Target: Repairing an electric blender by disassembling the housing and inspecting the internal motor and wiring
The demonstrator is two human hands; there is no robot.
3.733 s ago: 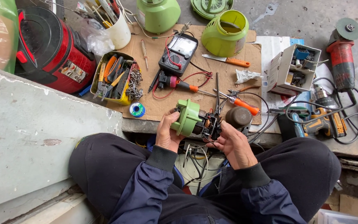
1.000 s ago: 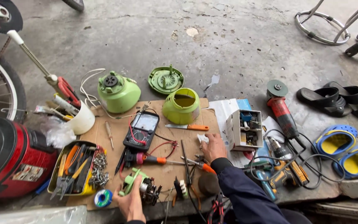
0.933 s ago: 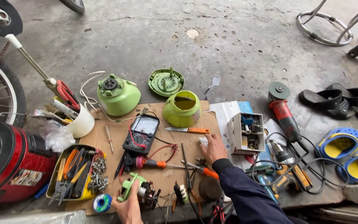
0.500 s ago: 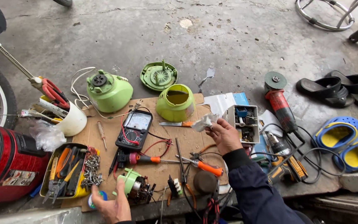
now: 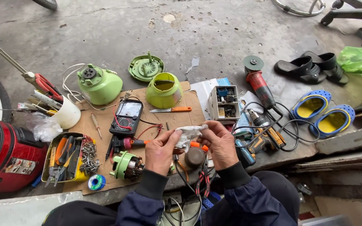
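Both hands up over the near edge of the cardboard sheet (image 5: 105,125), and we've got a crumpled white scrap of tissue (image 5: 189,134) between them. Our left hand (image 5: 161,151) pinches its lower end, our right hand (image 5: 220,144) pinches the top corner. Below it lie the green motor (image 5: 126,165) and a round brown part (image 5: 195,157); tools crowd every side.
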